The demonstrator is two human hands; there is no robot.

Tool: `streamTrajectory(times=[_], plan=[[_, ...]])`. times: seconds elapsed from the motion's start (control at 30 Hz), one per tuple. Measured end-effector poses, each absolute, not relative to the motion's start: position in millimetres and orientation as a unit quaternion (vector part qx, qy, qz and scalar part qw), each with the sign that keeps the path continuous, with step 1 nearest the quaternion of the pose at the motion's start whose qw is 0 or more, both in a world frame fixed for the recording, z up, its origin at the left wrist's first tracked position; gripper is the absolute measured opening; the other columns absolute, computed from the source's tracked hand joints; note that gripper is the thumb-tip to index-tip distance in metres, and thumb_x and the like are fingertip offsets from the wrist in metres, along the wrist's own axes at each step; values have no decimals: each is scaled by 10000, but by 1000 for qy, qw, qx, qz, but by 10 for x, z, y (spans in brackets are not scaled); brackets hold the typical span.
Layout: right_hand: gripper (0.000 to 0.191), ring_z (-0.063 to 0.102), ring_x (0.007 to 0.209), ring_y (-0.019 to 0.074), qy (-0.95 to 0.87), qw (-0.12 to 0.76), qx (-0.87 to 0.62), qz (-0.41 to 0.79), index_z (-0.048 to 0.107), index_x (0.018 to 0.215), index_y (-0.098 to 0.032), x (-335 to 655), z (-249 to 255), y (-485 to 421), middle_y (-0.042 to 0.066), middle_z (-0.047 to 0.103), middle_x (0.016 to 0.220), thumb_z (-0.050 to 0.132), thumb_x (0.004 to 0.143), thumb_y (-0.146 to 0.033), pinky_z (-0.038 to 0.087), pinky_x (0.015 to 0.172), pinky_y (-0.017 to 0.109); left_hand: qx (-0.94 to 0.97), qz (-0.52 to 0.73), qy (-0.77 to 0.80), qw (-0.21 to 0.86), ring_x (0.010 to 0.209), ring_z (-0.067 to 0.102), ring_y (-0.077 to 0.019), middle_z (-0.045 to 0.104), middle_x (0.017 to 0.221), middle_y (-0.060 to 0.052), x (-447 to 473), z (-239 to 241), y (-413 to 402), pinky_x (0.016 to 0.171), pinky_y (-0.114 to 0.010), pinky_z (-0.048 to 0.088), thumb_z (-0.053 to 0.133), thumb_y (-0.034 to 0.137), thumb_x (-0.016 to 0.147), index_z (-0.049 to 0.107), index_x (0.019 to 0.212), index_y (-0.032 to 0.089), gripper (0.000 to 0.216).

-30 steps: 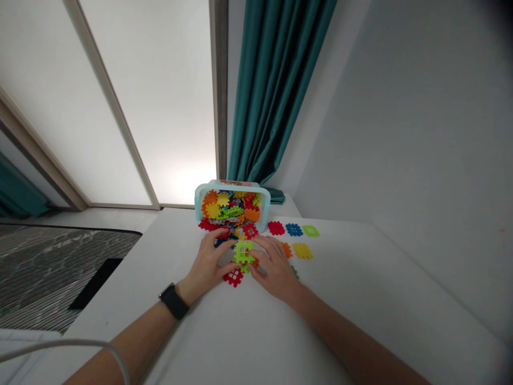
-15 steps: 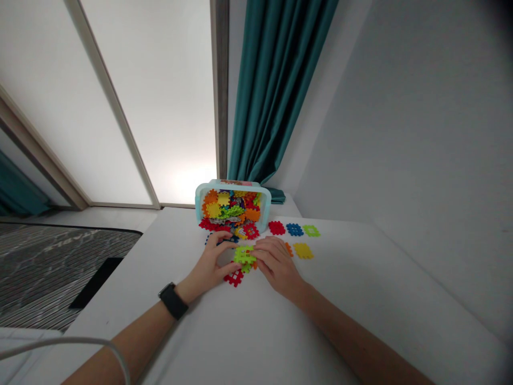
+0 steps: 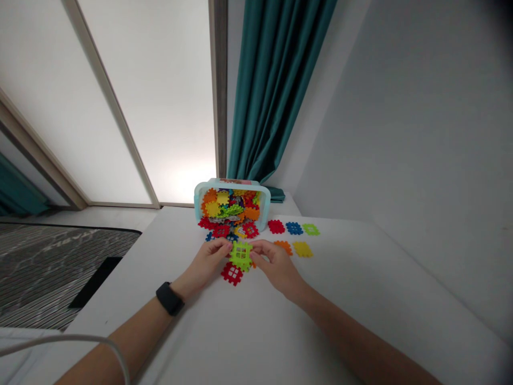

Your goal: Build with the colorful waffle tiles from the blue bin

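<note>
Holding a lime-green windowed tile (image 3: 241,253) between both hands (image 3: 206,261) (image 3: 277,264).

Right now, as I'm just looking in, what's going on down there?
A person is holding a lime-green window piece between the fingers of the left hand and right hand. A red window piece lies just on the near side of it. Beyond the hands, a pale blue tub lies on its side, full of colored pieces, some at its mouth. More pieces, including a yellow one, lie to the right.

Light is dim except 1 glow low on the panel (image 3: 168,101); right corners darken.
</note>
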State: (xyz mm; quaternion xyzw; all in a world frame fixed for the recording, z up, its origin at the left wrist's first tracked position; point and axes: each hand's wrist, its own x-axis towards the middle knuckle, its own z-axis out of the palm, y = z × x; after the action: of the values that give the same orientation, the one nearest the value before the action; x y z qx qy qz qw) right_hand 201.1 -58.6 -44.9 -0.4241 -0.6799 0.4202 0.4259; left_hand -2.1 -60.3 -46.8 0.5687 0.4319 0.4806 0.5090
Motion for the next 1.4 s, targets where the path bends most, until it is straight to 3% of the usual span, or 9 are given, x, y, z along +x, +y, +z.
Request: streamTrajectory(times=[0.27,0.5,0.57,0.67,0.8,0.97,1.13,1.4], plan=[[95,642,825,214,-812,414,-387,138,631,954,-216,2111,-368,-594,46,698,856,538,947,-235,490,786,361,612,434,435,497,653,481,-129,565,705,9,-29,-445,-604,615,-247,377,597,585,888,619,780,157,442],[143,579,819,217,-870,392,-298,-27,626,975,-223,2168,-356,-576,48,646,829,488,1005,-203,468,835,396,658,414,396,488,738,562,-150,639,823,-26,-53,-502,-588,700,-278,452,607,564,906,654,945,153,415],[155,582,819,214,-874,392,-285,-41,626,979,-229,2182,-358,-570,46,648,835,479,1004,-183,476,853,407,672,410,388,479,789,601,-168,665,902,-49,-69,-520,-584,732,-301,486,610,537,918,643,1020,162,389],[93,611,922,234,-882,379,-278,-43,616,1035,-228,2205,-369,-558,80,680,982,536,986,-224,493,885,434,721,428,391,380,948,629,-214,676,1046,-77,-107,-516,-584,846,-362,516,675,474,894,639,1070,191,334],[284,584,1168,294,-880,364,-304,-6,579,1174,-223,2227,-396,-544,142,620,1282,647,933,-358,496,969,493,785,454,363,216,1095,610,-244,652,1158,-96,-142,-483,-610,973,-424,499,700,367,900,642,1091,215,251],[272,600,1177,269,-874,367,-315,48,573,1205,-253,2243,-410,-533,113,633,1278,625,946,-319,503,994,483,819,455,329,116,1130,618,-244,645,1212,-117,-123,-506,-647,966,-422,521,681,326,929,630,1148,225,247],[232,619,1123,269,-874,389,-291,9,600,1153,-234,2262,-413,-521,128,645,1245,642,934,-299,510,959,468,829,453,324,58,1090,641,-241,681,1189,-113,-117,-556,-633,951,-419,517,697,338,921,634,1148,220,263],[210,598,1192,265,-883,374,-283,-2,612,1149,-238,2278,-382,-525,132,625,1308,613,939,-232,494,1007,479,827,442,342,61,1082,653,-250,705,1185,-122,-104,-569,-619,938,-422,501,647,373,953,647,1140,216,244]])
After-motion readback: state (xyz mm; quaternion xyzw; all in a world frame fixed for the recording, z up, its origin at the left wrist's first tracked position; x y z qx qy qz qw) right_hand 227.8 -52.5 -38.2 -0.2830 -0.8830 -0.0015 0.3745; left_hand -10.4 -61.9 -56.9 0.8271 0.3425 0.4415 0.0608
